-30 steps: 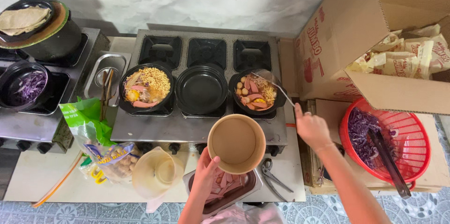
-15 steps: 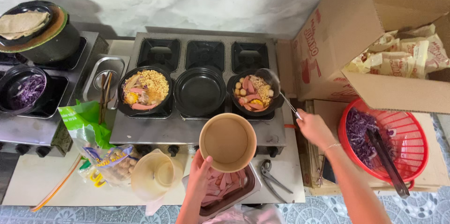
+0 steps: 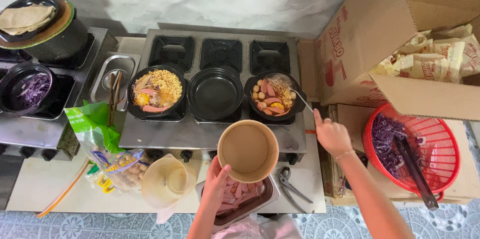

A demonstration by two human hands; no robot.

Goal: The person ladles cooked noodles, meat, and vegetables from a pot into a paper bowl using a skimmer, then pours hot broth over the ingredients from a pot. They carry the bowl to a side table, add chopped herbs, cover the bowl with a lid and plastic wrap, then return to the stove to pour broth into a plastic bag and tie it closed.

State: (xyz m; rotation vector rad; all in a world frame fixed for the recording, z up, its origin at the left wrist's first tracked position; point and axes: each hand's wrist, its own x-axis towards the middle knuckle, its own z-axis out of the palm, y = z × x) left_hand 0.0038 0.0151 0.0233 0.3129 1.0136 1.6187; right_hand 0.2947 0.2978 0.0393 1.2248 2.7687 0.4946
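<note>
My left hand (image 3: 217, 184) holds an empty round brown paper bowl (image 3: 248, 150) over the front edge of the metal stove (image 3: 210, 134). My right hand (image 3: 331, 136) grips the handle of a wire skimmer (image 3: 286, 88) whose basket, loaded with noodles, rests in the right black pot (image 3: 272, 98) among sausage slices and balls. The middle black pot (image 3: 215, 93) is empty. In the left black pot (image 3: 156, 92) lie noodles, sausage and egg.
A tray of sliced sausage (image 3: 240, 196), scissors (image 3: 292, 188), a plastic jug (image 3: 167, 181) and a bag of fish balls (image 3: 107, 161) sit at the counter front. To the right stand a red basket of purple cabbage with tongs (image 3: 412, 149) and a carton of noodle packets (image 3: 430, 59).
My right hand has pushed the skimmer forward into the right pot, and noodles now lie in it. The paper bowl has shifted slightly left and away from me.
</note>
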